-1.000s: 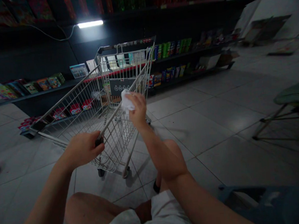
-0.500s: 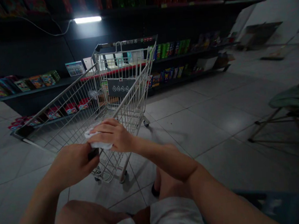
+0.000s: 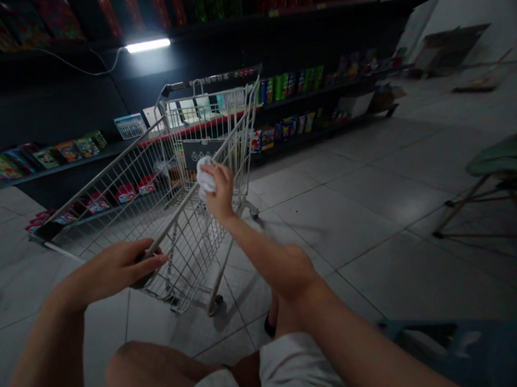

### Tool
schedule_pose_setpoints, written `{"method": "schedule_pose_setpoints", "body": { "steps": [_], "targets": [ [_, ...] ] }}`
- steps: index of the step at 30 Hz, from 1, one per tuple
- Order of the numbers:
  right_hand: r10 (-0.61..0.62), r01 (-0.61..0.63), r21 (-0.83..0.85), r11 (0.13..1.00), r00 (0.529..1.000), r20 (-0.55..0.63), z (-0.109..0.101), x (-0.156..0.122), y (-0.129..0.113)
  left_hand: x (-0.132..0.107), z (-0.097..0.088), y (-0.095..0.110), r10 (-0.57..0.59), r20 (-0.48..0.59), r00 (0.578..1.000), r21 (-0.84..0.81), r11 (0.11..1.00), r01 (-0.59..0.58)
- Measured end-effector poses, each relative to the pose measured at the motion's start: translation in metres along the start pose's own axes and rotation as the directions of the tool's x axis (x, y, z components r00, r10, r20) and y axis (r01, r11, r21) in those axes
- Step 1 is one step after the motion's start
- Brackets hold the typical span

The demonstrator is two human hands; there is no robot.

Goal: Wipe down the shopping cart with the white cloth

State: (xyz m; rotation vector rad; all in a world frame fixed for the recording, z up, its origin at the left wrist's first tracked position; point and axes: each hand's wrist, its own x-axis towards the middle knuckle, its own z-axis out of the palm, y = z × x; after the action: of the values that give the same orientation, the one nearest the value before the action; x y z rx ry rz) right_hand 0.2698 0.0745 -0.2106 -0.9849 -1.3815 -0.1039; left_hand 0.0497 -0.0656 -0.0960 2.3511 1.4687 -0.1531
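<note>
My left hand [image 3: 107, 271] grips the wire cart [image 3: 191, 246]; my right hand [image 3: 219, 192], apart, pinches a white cloth [image 3: 205, 177]. Tiled floor [image 3: 332, 223], dark shelves [image 3: 54, 96].

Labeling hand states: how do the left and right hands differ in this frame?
The left hand sits low at the near end of the wire shopping cart, while the right hand is raised higher, above the basket. The left hand looks flatter and holds nothing visible; the right hand is closed around a crumpled white cloth. Both hands are bare.
</note>
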Motion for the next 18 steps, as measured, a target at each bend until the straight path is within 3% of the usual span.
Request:
{"method": "schedule_pose_setpoints", "body": {
  "steps": [2, 5, 7, 9, 10, 11, 13, 14, 16, 18],
  "targets": [
    [0.003, -0.007, 0.065, 0.998, 0.998, 0.068, 0.007, -0.07, -0.029, 0.009, -0.003, 0.014, -0.088, -0.066, 0.994, 0.103, 0.99, 0.094],
    [-0.188, 0.154, 0.133, 0.979, 0.934, 0.305, 0.011, -0.146, -0.038, 0.024, 0.0, 0.036, -0.188, -0.228, 0.955, 0.299, 0.92, 0.252],
    [-0.393, 0.324, 0.226, 0.919, 0.811, 0.433, 0.009, -0.154, -0.017, 0.03, 0.005, 0.044, -0.239, -0.318, 0.918, 0.355, 0.868, 0.348],
    [-0.482, 0.393, 0.279, 0.876, 0.714, 0.509, 0.003, -0.13, 0.017, 0.031, 0.009, 0.042, -0.261, -0.392, 0.882, 0.363, 0.837, 0.409],
    [-0.444, 0.365, 0.254, 0.896, 0.725, 0.527, 0.001, -0.11, 0.035, 0.03, 0.01, 0.038, -0.261, -0.414, 0.872, 0.358, 0.834, 0.419],
    [-0.336, 0.277, 0.19, 0.942, 0.791, 0.511, 0.0, -0.09, 0.051, 0.028, 0.011, 0.033, -0.257, -0.422, 0.869, 0.346, 0.841, 0.417],
    [-0.004, -0.012, 0.041, 0.999, 0.927, 0.374, 0.003, -0.059, 0.07, 0.024, 0.008, 0.021, -0.249, -0.403, 0.881, 0.289, 0.879, 0.38],
    [0.157, -0.162, -0.004, 0.987, 0.948, 0.278, 0.009, -0.054, 0.071, 0.023, 0.006, 0.015, -0.25, -0.381, 0.89, 0.246, 0.901, 0.358],
    [0.351, -0.351, -0.028, 0.936, 0.926, 0.139, 0.024, -0.069, 0.056, 0.021, 0.001, 0.006, -0.26, -0.337, 0.905, 0.156, 0.933, 0.325],
    [0.348, -0.35, -0.005, 0.937, 0.929, 0.123, 0.041, -0.111, 0.025, 0.021, -0.003, -0.001, -0.266, -0.299, 0.916, 0.097, 0.947, 0.307]
  ]
}}
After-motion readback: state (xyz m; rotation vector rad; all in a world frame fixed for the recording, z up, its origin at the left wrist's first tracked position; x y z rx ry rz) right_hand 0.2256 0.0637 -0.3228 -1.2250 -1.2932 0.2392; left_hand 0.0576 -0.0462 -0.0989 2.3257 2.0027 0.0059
